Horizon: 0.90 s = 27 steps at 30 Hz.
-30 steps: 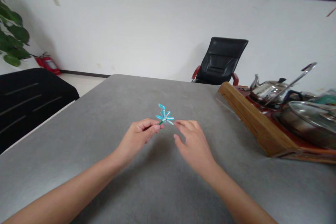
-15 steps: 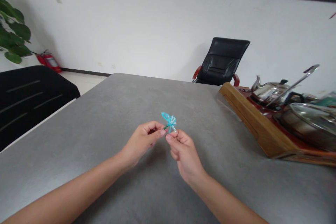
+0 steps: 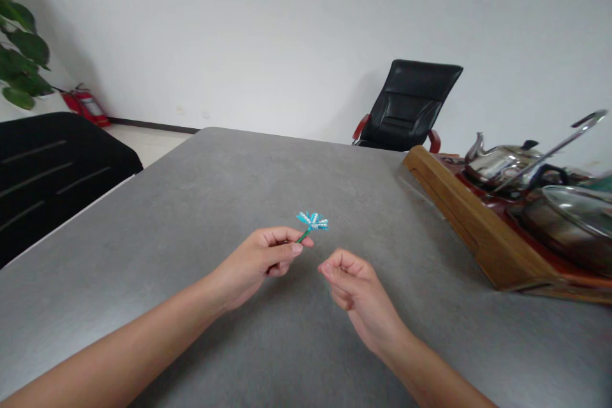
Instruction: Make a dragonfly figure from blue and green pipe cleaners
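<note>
A small blue beaded flower (image 3: 313,222) with white beads on its petals is held above the table. Its green stem sits pinched between the thumb and fingers of my left hand (image 3: 265,261). My right hand (image 3: 351,284) is lower and to the right, apart from the flower, its thumb and forefinger pressed together. A faint thin thread (image 3: 315,255) seems to run from near the stem to those fingertips. What the thread is made of cannot be made out.
Under my hands is the grey table (image 3: 268,178). At right a wooden tea tray (image 3: 454,223) carries a steel kettle (image 3: 502,164) and a lidded pot (image 3: 568,220). A black armchair (image 3: 406,105) stands behind the table; a black mesh chair (image 3: 62,166) is at left.
My right hand has drawn away from the flower, down and to the right, still pinching. The flower has turned in my left hand, its petals now facing more upward. The view has tilted slightly.
</note>
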### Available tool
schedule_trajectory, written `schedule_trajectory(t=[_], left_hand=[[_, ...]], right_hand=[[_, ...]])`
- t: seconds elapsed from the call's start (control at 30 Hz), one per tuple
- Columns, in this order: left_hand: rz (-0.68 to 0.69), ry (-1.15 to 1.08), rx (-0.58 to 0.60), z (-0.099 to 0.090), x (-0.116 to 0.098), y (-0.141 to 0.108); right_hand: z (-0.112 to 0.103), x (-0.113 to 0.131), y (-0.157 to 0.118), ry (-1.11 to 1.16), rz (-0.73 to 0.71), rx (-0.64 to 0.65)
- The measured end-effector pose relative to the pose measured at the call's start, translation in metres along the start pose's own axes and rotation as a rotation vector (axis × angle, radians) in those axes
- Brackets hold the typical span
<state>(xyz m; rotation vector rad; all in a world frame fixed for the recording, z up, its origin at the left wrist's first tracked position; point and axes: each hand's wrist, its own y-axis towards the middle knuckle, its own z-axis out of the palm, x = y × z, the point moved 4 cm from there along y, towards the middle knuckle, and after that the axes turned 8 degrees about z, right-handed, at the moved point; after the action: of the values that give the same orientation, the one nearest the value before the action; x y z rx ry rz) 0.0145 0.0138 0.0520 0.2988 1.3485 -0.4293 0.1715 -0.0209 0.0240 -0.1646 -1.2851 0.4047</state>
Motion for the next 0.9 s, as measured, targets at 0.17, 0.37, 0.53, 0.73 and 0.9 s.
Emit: schedule_trajectory(t=[0.17, 0.37, 0.53, 0.73, 0.9], left_hand=[[-0.024, 0.018, -0.006, 0.000, -0.002, -0.001], [0.038, 0.090, -0.124, -0.011, -0.010, 0.002], [0.086, 0.175, -0.216, -0.020, -0.017, 0.004], [0.138, 0.348, -0.239, -0.014, -0.025, 0.002], [0.197, 0.396, -0.170, -0.006, -0.025, -0.001]], right_hand=[[-0.007, -0.002, -0.002, -0.076, -0.017, -0.016], [-0.025, -0.005, -0.004, -0.267, -0.025, -0.036], [-0.065, 0.000, -0.006, -0.885, -0.134, -0.197], [-0.047, 0.035, -0.026, -1.339, -0.630, -0.468], [0.024, 0.027, -0.011, -0.752, -0.487, -0.119]])
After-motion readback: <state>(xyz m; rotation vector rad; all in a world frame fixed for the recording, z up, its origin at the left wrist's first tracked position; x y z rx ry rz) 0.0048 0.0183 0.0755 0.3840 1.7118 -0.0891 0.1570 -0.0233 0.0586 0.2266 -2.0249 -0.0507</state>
